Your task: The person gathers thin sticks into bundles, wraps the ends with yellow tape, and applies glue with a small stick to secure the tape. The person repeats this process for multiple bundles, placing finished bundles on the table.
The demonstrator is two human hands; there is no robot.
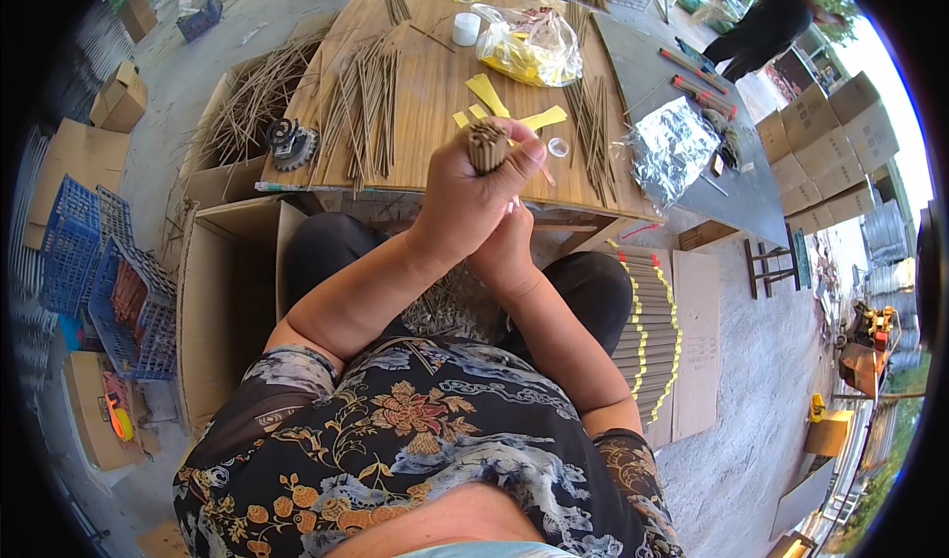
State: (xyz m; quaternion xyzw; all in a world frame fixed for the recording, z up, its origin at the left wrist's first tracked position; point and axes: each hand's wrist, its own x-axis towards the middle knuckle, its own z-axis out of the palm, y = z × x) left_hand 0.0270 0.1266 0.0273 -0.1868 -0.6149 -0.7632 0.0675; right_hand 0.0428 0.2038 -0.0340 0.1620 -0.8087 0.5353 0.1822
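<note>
My left hand (457, 194) is wrapped round a bundle of brown incense sticks (486, 149), whose ends point up above my thumb. Close against it and slightly lower, my right hand (502, 247) is closed, its fingers mostly hidden, so what it grips cannot be made out. Just beyond the bundle, yellow paper strips (485, 93) lie on the wooden table (435, 74). Loose brown sticks (366, 103) spread over the table's left part, and more sticks (593, 138) lie on the right.
A clear bag with yellow paper (534, 54) and a white jar (466, 29) stand farther back. Banded bundles (647, 341) lie on cardboard at my right. An open carton (222, 301) stands at my left, near blue crates (129, 311). Another person (766, 24) stands far right.
</note>
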